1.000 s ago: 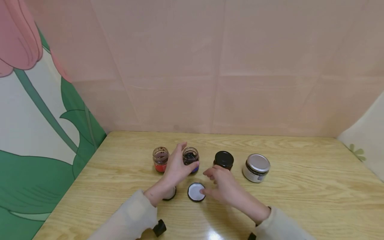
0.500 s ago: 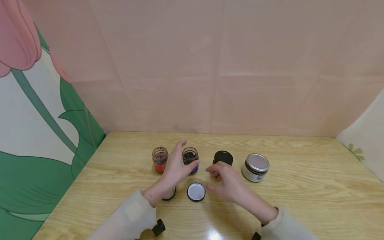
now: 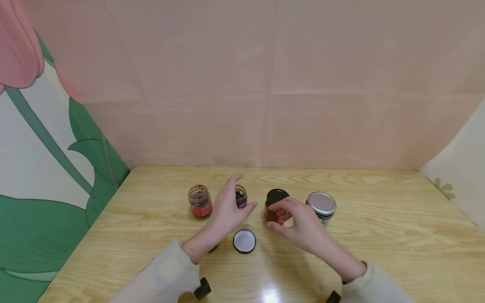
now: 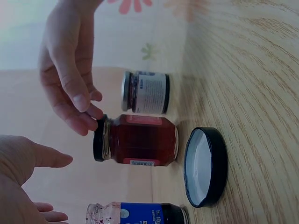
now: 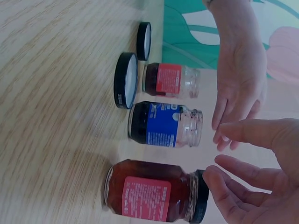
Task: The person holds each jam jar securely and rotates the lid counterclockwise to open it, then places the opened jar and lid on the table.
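My left hand (image 3: 227, 210) is held with fingers spread above the table, partly covering an open jar with a blue label (image 5: 162, 124). My right hand (image 3: 303, 219) has loosely bent fingers beside the black lid (image 5: 200, 196) of a closed jar of dark red contents (image 4: 142, 140). Its fingertips are close to that lid; whether they touch it I cannot tell. Neither hand holds anything. An open jar with a red label (image 3: 200, 204) stands to the left. In front lies a loose black-rimmed lid (image 3: 244, 241), white inside up.
Right of the red jar stands a wide jar with a silver lid (image 3: 321, 203), partly behind my right hand. A second loose lid (image 5: 144, 41) lies mostly hidden under my left wrist in the head view. A pink cloth (image 3: 212, 84) hangs behind the wooden table (image 3: 363, 252).
My right hand has moved right and away from the loose lid, towards the black-lidded jar. The left hand has shifted slightly right relative to the blue-labelled jar, covering more of it.
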